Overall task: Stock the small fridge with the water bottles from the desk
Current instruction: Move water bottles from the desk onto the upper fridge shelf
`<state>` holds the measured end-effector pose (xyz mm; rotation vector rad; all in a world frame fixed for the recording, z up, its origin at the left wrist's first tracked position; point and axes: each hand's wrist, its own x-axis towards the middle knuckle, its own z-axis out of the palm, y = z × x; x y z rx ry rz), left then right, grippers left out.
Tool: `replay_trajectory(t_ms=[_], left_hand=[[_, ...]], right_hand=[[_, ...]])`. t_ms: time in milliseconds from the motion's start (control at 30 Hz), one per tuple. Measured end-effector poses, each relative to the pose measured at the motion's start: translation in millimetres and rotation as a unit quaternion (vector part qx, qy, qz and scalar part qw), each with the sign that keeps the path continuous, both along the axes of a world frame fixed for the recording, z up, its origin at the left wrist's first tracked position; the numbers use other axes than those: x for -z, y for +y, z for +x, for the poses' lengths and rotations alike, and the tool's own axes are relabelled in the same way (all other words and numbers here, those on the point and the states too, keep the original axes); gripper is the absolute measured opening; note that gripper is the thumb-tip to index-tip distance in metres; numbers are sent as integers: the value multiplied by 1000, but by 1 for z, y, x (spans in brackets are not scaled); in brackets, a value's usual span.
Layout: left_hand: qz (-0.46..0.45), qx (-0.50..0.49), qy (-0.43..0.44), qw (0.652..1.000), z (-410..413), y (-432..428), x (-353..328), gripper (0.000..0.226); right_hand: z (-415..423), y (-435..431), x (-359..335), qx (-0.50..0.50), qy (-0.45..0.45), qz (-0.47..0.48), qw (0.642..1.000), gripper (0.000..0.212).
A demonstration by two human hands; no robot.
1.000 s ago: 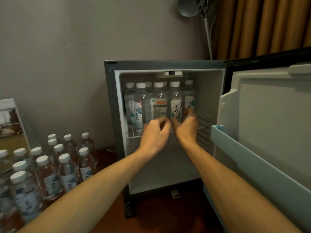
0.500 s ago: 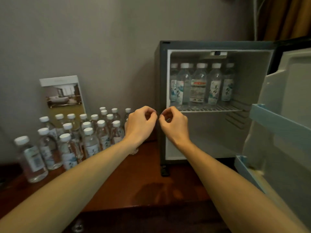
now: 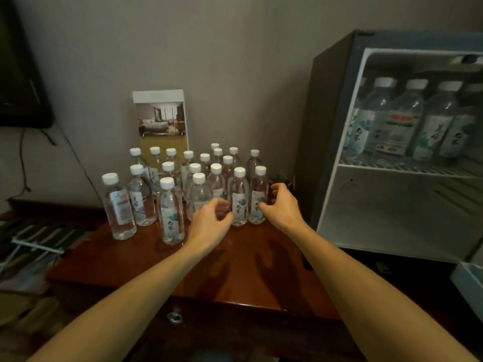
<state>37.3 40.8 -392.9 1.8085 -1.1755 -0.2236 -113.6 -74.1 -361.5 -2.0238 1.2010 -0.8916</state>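
Note:
Several clear water bottles with white caps (image 3: 170, 205) stand in a cluster on the brown wooden desk (image 3: 235, 270). My left hand (image 3: 211, 220) hovers with curved fingers at the front of the cluster, just left of a labelled bottle (image 3: 239, 197), and holds nothing. My right hand (image 3: 283, 205) reaches in beside the rightmost front bottle (image 3: 258, 195), fingers curved and apart, also holding nothing. The small fridge (image 3: 334, 126) stands open at the right. Several bottles (image 3: 400, 121) stand in a row on its wire shelf (image 3: 407, 169).
A hotel-room brochure (image 3: 162, 118) leans on the wall behind the bottles. A dark screen (image 3: 18, 74) hangs at the far left, with a cable below it. A white wire rack (image 3: 36, 244) lies left of the desk. The fridge door's shelf (image 3: 467, 280) juts in at lower right.
Both hands left the fridge shelf with nothing in them and swung left to the bottles on the desk. My view turned left with them.

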Motion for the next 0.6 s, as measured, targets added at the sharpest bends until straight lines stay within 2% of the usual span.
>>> replay_trajectory(t_ms=[133, 267, 400, 467, 600], left_hand=[[6, 43, 23, 999, 1, -24, 20, 34], [11, 61, 37, 997, 1, -53, 33, 34], [14, 73, 46, 996, 2, -76, 43, 32], [23, 78, 40, 996, 1, -84, 47, 32], [19, 73, 46, 996, -2, -92, 53, 32]], right_hand=[[8, -28, 20, 27, 22, 21, 999, 75], [18, -54, 33, 33, 21, 32, 999, 79], [35, -74, 40, 18, -12, 57, 998, 89], [42, -80, 44, 6, -25, 59, 998, 86], [44, -84, 49, 15, -34, 39, 999, 69]])
